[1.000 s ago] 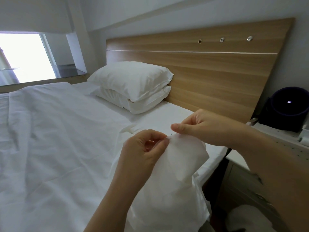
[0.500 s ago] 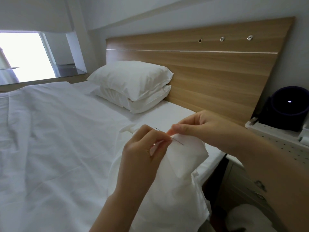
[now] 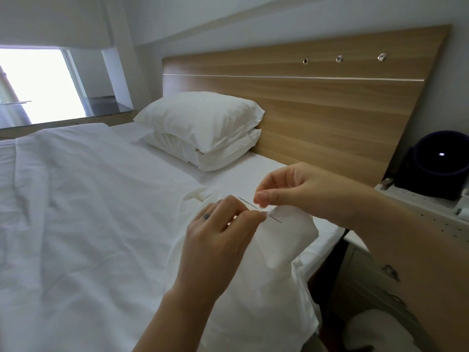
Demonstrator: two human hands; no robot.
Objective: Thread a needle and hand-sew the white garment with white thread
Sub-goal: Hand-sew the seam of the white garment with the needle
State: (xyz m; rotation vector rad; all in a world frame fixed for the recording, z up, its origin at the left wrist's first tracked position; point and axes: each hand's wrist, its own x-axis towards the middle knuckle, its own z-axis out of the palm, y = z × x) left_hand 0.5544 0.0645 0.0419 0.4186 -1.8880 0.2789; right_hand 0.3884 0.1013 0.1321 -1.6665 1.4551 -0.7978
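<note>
Bedding (image 3: 88, 212) lay open toward 9 o'clock, bed edge (image 3: 328, 238) close at 3. The left grip (image 3: 218, 240) pinched the garment (image 3: 279, 250) by the needle (image 3: 247, 203); the right grip (image 3: 299, 191) curled above, hold unclear.

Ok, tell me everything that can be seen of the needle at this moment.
The needle is a thin, straight, dark metallic sliver, slanting from upper left down to lower right. Its lower end lies against a raised fold of the white garment, apparently passing through the edge there. The right hand seems to pinch it near mid-length from above; the left hand pinches the fabric right beside it. The eye and any thread are too fine to make out.
</note>
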